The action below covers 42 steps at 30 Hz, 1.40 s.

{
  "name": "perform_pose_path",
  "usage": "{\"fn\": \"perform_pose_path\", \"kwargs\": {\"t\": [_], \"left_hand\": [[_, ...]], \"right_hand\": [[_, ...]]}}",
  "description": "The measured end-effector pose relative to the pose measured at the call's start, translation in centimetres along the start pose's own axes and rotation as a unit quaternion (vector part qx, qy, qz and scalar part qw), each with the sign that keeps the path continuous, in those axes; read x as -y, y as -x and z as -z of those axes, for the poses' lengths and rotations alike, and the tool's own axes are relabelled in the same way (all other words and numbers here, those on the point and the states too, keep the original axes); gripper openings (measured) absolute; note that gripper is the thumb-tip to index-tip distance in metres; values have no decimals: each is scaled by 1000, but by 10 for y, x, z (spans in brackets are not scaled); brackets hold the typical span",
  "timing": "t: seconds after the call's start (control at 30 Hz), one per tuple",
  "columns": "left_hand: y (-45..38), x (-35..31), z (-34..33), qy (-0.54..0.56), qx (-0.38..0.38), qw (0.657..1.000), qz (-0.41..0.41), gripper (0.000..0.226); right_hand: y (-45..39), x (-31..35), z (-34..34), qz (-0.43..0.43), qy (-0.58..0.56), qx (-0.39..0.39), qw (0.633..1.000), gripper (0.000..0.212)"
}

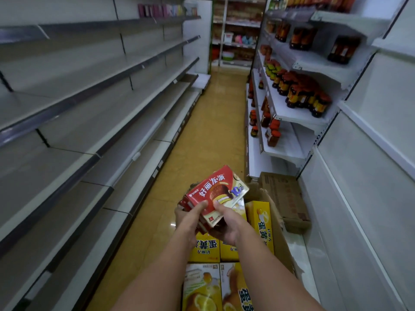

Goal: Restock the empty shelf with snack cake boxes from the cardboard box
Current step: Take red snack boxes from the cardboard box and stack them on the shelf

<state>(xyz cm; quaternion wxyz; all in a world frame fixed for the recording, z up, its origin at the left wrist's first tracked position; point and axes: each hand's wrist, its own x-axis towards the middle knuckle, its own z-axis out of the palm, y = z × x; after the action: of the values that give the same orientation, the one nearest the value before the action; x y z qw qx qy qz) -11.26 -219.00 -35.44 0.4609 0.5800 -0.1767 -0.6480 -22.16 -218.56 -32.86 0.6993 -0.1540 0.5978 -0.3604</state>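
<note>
Both my hands hold a small stack of red snack cake boxes (221,191) above the open cardboard box (277,223) on the floor. My left hand (190,217) grips the stack's left side with the thumb on the top box. My right hand (226,224) grips the near right corner, thumb on top. Yellow snack cake boxes (260,223) fill the cardboard box below my arms. The empty grey shelves (94,122) run along the left side of the aisle.
A second, closed cardboard carton (284,198) sits on the right shelving's base. Jars and bottles of sauce (301,93) line the right shelves. The yellow-tiled aisle floor (208,131) runs ahead to more stocked shelves at the far end.
</note>
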Motion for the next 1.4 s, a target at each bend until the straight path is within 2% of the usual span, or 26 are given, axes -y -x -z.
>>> {"fn": "perform_pose_path", "kwargs": {"t": [0.03, 0.07, 0.13, 0.17, 0.23, 0.33, 0.47, 0.53, 0.6, 0.63, 0.77, 0.93, 1.17, 1.27, 1.4], "left_hand": [[2, -5, 11, 2, -12, 1000, -5, 84], [4, -11, 23, -2, -22, 1000, -11, 77], [13, -23, 50, -2, -41, 999, -27, 57], [17, -29, 65, -10, -47, 998, -35, 51], [28, -41, 97, -24, -45, 998, -48, 47], [43, -49, 141, -24, -46, 997, -55, 60], [78, -64, 192, -2, -84, 992, -96, 59], [94, -72, 219, 19, -97, 990, -99, 77], [105, -79, 248, 40, -111, 988, -95, 94], [112, -83, 263, 53, -136, 984, -98, 93], [138, -96, 319, 66, -257, 955, -136, 52], [179, -112, 380, 91, -358, 913, -172, 30], [230, -140, 456, 157, -404, 866, -248, 36], [237, -151, 474, 187, -417, 852, -255, 25], [240, -171, 495, 212, -424, 838, -270, 19]], "right_hand": [[3, -1, -6, 8, 26, -1, 1000, 41], [4, -3, -10, 29, 50, -28, 998, 59], [5, -1, -18, 91, 79, -121, 985, 96], [7, 1, -22, 118, 98, -143, 978, 103], [10, -2, -38, 133, 149, -123, 972, 96], [23, -14, -73, 113, 200, -27, 973, 63], [34, -41, -128, 133, 222, 28, 966, 53], [43, -52, -157, 138, 231, 49, 962, 47], [48, -61, -183, 132, 238, 78, 959, 49], [53, -66, -199, 130, 242, 97, 957, 51], [69, -92, -253, 135, 240, 159, 948, 45], [102, -129, -325, 149, 255, 180, 938, 46], [131, -160, -408, 156, 256, 246, 922, 54], [134, -169, -430, 153, 259, 261, 917, 60], [129, -166, -461, 147, 255, 287, 911, 53]]}}
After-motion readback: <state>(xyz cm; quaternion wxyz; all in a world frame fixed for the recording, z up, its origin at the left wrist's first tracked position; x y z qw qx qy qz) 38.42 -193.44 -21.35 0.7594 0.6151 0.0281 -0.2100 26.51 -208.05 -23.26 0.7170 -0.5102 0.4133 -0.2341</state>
